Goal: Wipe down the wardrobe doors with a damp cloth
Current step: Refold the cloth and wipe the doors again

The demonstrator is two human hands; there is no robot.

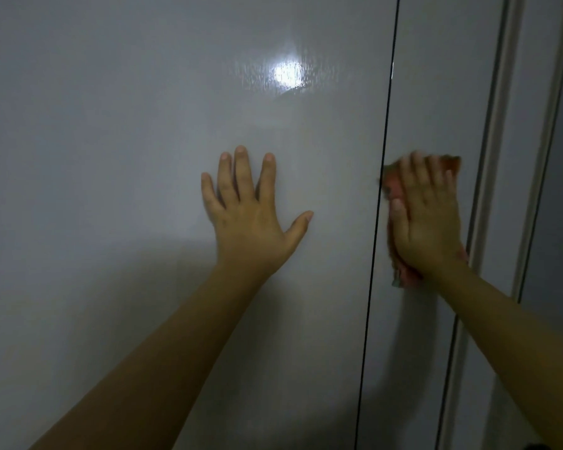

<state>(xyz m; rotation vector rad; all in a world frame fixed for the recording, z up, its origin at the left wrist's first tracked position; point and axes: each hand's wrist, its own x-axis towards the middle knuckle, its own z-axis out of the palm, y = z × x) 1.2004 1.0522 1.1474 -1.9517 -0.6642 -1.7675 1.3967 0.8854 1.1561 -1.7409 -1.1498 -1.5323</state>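
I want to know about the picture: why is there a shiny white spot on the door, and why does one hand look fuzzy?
In the head view, the glare spot is a lamp reflected in the glossy left door; the right hand and its cloth are motion-blurred; the left hand is sharp; the scene is dim, with shadows below.
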